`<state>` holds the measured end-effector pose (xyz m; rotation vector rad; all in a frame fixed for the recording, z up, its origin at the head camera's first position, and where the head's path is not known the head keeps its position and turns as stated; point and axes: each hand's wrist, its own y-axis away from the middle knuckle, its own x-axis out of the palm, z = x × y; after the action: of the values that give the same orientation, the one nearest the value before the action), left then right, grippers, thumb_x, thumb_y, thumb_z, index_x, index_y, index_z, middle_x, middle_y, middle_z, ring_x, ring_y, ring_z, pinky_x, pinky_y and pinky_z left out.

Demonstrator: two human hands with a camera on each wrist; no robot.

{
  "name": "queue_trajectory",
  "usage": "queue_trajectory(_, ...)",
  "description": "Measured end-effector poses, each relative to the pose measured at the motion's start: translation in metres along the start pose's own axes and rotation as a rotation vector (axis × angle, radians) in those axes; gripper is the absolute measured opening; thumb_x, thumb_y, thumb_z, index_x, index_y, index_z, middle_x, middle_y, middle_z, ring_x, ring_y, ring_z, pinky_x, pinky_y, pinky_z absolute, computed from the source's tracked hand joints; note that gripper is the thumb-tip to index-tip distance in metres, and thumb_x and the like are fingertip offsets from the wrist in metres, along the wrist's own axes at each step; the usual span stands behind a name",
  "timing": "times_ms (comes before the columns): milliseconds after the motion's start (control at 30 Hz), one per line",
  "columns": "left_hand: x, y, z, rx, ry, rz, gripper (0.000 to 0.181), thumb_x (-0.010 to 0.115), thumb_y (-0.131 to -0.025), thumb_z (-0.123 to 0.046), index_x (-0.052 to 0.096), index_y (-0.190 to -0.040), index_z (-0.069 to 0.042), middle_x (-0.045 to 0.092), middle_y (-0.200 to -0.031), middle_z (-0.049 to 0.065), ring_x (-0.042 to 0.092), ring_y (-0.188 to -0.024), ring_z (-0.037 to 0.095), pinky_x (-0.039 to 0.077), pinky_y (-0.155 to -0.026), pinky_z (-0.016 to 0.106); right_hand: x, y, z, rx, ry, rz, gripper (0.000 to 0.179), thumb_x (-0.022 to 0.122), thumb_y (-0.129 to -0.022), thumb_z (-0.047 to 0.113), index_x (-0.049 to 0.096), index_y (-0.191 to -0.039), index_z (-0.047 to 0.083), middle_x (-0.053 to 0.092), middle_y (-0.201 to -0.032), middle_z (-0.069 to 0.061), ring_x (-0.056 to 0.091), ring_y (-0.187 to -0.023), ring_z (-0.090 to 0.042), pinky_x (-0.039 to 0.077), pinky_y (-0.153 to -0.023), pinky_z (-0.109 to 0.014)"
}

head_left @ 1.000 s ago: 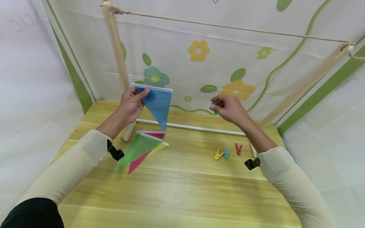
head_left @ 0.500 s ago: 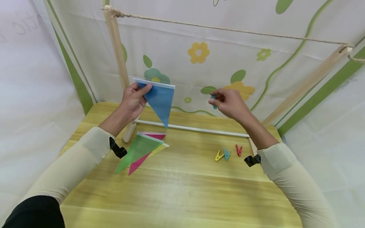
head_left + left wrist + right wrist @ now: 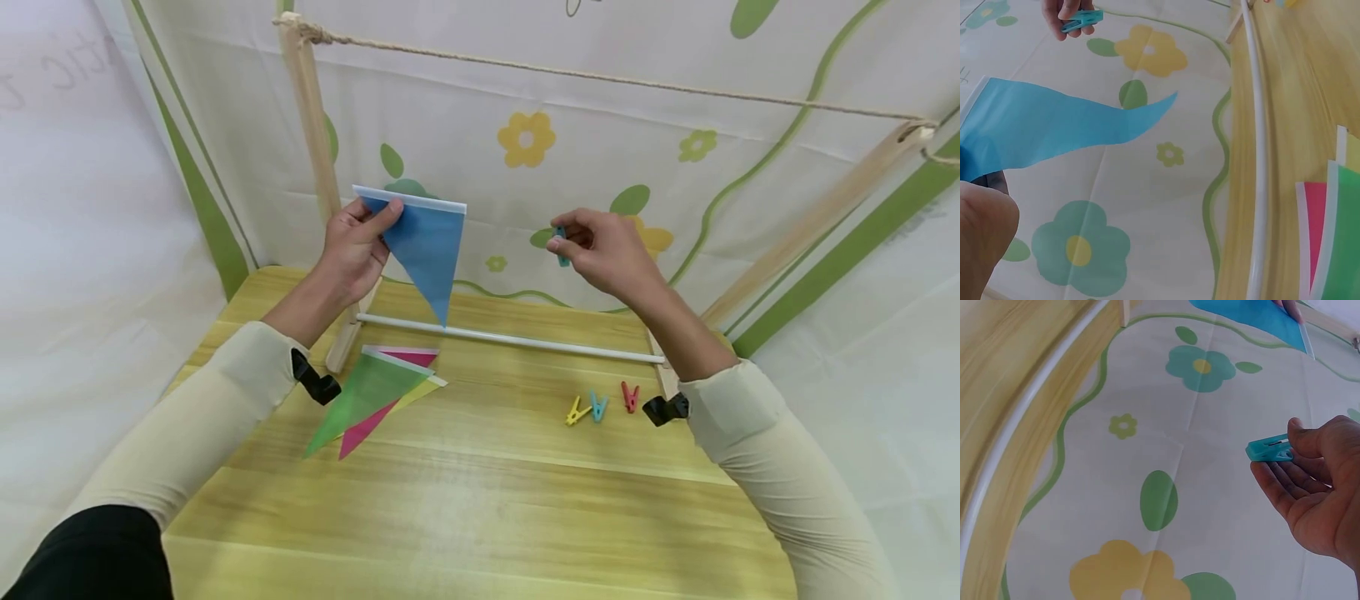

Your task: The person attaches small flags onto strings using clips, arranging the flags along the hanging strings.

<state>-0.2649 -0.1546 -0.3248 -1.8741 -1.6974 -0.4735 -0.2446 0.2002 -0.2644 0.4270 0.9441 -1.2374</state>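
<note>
While the left hand (image 3: pixel 351 252) pinches the blue pennant (image 3: pixel 431 242) near the left end of its top edge, the right hand (image 3: pixel 606 257) grips a blue clothespin (image 3: pixel 1265 450) between thumb and fingers; both items are held above the tabletop (image 3: pixel 480 517), well apart from each other and clear of the rope (image 3: pixel 570 77). The pennant appears flexible—its tip curls in the left-wrist view—so a one-sided pinch could let the free end sag or twist. An off-centre squeeze would probably make the small clothespin roll or spring loose. In the head view, the pennant covers the left fingers behind it; the left-wrist view crops most of that hand. Whether the clothespin's nose is parted cannot be determined. The green pennant (image 3: pixel 375 392) and magenta pennant (image 3: pixel 363 433) conceal most of the yellow pennant (image 3: pixel 422 389).
</note>
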Motion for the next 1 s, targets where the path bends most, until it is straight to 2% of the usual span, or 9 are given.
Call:
queue_trajectory(133, 0.004, -0.003, -0.001, 0.005, -0.003, -0.002, 0.011, 0.074, -0.107, -0.004, 0.081, -0.111, -0.011, 0.081, -0.113, -0.001, 0.074, -0.118, 0.017, 0.056, -0.117, 0.03, -0.004, -0.003, 0.006, -0.015, 0.011, -0.018, 0.038, 0.072, -0.114, 0.026, 0.073, -0.147, 0.006, 0.083, -0.123, -0.018, 0.078, -0.109, -0.033, 0.062, -0.096, -0.049)
queue_trajectory(333, 0.015, -0.008, -0.002, 0.034, 0.021, -0.004, 0.012, 0.072, -0.108, -0.001, 0.081, -0.106, -0.01, 0.079, -0.108, 0.0, 0.075, -0.111, 0.016, 0.059, -0.108, 0.026, -0.008, -0.004, 0.014, -0.033, 0.022, -0.043, 0.037, 0.073, -0.114, 0.026, 0.074, -0.146, 0.006, 0.083, -0.123, -0.017, 0.08, -0.107, -0.03, 0.061, -0.092, -0.044)
queue_trajectory(467, 0.024, -0.01, -0.005, 0.044, 0.028, -0.012, 0.013, 0.072, -0.108, -0.001, 0.08, -0.103, -0.009, 0.078, -0.104, 0.0, 0.074, -0.111, 0.017, 0.059, -0.107, 0.026, -0.009, -0.007, 0.018, -0.043, 0.019, -0.049, 0.038, 0.073, -0.114, 0.026, 0.074, -0.146, 0.006, 0.083, -0.123, -0.017, 0.079, -0.107, -0.029, 0.061, -0.093, -0.043)
queue_trajectory(667, 0.033, -0.013, -0.014, 0.059, 0.051, -0.041, 0.012, 0.072, -0.108, 0.001, 0.081, -0.103, -0.005, 0.077, -0.103, 0.002, 0.072, -0.114, 0.018, 0.054, -0.117, 0.031, -0.009, -0.012, 0.023, -0.072, 0.017, -0.063, 0.037, 0.073, -0.113, 0.025, 0.074, -0.145, 0.006, 0.083, -0.121, -0.016, 0.078, -0.105, -0.028, 0.059, -0.091, -0.039)
queue_trajectory(867, 0.038, -0.017, -0.022, 0.07, 0.084, -0.06, 0.008, 0.075, -0.106, 0.001, 0.081, -0.103, -0.003, 0.078, -0.102, 0.004, 0.072, -0.115, 0.019, 0.049, -0.124, 0.035, -0.01, -0.017, 0.029, -0.112, 0.015, -0.082, 0.036, 0.073, -0.113, 0.024, 0.075, -0.143, 0.005, 0.084, -0.119, -0.016, 0.078, -0.102, -0.027, 0.055, -0.085, -0.026)
queue_trajectory(1000, 0.041, -0.019, -0.024, 0.078, 0.065, -0.07, 0.01, 0.074, -0.107, 0.0, 0.081, -0.102, -0.005, 0.078, -0.103, 0.004, 0.071, -0.117, 0.019, 0.048, -0.127, 0.036, -0.012, -0.019, 0.032, -0.138, 0.011, -0.092, 0.035, 0.074, -0.113, 0.022, 0.075, -0.143, 0.004, 0.084, -0.117, -0.016, 0.078, -0.101, -0.027, 0.054, -0.082, -0.019)
